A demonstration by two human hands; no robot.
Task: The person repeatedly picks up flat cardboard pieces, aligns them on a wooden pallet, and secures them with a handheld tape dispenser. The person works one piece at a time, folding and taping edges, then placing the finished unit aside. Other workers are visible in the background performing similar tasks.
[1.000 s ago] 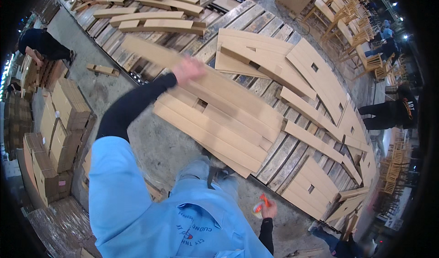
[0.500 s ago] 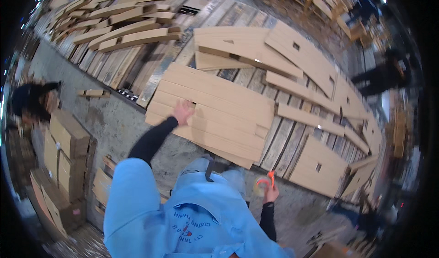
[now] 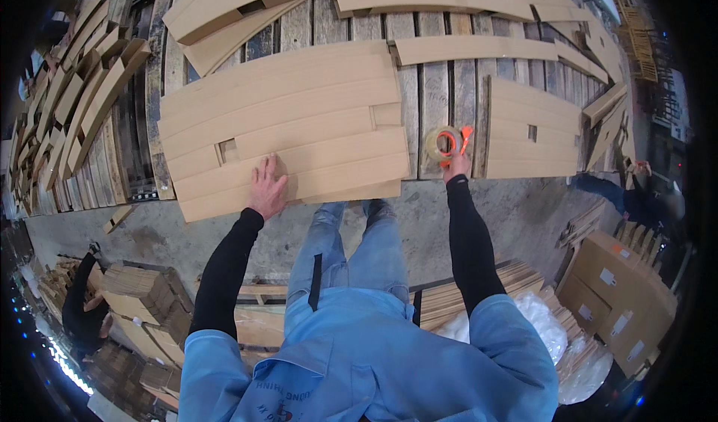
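A flat, folded cardboard sheet (image 3: 299, 104) with creases and small cut-out windows lies on the slatted wooden table in front of me. My left hand (image 3: 268, 189) rests on its near edge, fingers stretched out and holding nothing. To the right of the sheet, my right hand (image 3: 458, 168) grips an orange tape dispenser (image 3: 467, 139) carrying a roll of clear tape (image 3: 436, 145). The dispenser is over the table slats near the front edge; my palm side is hidden.
More flat cardboard (image 3: 527, 134) lies to the right, with long cardboard strips (image 3: 479, 48) behind. Folded cardboard pieces (image 3: 93, 100) crowd the far left. Cartons (image 3: 621, 295) and plastic wrap (image 3: 542, 325) are at the lower right. Other people are at both sides.
My view has turned, and the table now runs straight across. My right hand has brought the tape dispenser up over the table's edge. The left hand is still on the cardboard sheet.
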